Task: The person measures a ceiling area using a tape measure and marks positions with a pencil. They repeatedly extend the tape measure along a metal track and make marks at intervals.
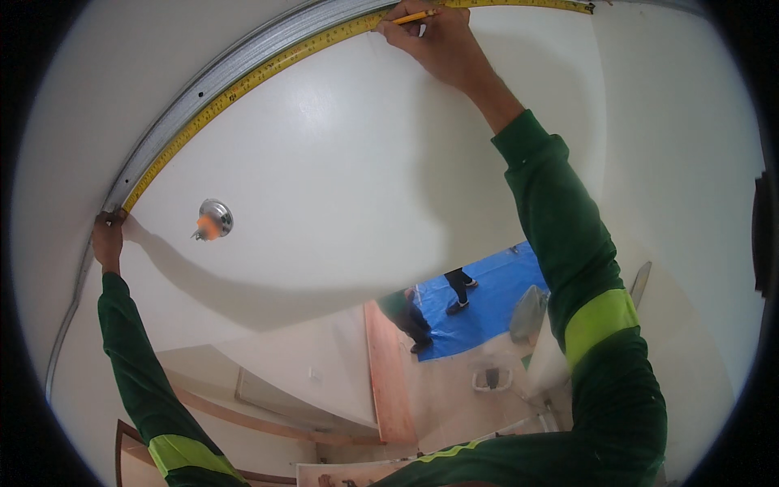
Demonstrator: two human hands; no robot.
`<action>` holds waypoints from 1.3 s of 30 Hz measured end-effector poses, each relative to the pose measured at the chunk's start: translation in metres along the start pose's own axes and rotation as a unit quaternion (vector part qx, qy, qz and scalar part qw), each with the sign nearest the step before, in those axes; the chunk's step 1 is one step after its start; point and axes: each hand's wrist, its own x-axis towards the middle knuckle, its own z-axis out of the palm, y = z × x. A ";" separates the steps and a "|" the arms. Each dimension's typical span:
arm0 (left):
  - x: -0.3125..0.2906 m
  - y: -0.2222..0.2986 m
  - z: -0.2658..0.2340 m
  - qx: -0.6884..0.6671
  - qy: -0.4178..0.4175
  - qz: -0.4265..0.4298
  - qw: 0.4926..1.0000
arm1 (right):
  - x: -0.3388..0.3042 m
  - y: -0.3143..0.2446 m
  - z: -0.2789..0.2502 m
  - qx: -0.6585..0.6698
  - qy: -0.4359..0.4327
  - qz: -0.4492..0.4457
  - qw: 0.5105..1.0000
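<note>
A yellow measuring tape (243, 88) is stretched along a grey metal channel (174, 109) that is fixed to a white surface and looks curved in this picture. At the far left my left hand (108, 242) is closed at the tape's end, its fingers pressed against the channel. My right hand (438, 47), at the top, pinches an orange pencil (412, 17). The pencil lies slantwise close to the tape's edge, and the tape runs on past this hand to the right. Whether the pencil's tip touches the channel is hidden by the fingers.
A chrome round fitting (217, 213) with an orange part sticks out of the white panel. Below, two people stand by a blue sheet (487, 304); a filled clear bag (529, 315) and a white bucket (492, 380) are nearby. A reddish board (388, 373) stands left of them.
</note>
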 end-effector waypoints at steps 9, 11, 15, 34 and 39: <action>-0.001 0.003 -0.003 0.009 -0.004 -0.001 1.000 | 0.002 -0.006 -0.008 0.087 -0.033 0.020 0.995; 0.003 -0.005 0.002 0.009 -0.002 0.008 1.000 | 0.002 -0.004 -0.009 0.105 -0.049 0.015 0.993; 0.009 -0.013 0.005 0.002 0.002 0.016 1.000 | 0.005 0.001 -0.007 0.134 -0.038 -0.003 0.990; 0.012 -0.010 0.013 0.018 -0.009 0.021 1.000 | 0.005 0.003 -0.019 0.174 -0.065 -0.112 0.976; 0.005 -0.012 0.011 0.008 -0.003 0.032 0.999 | 0.005 -0.014 -0.026 0.161 -0.089 0.052 0.982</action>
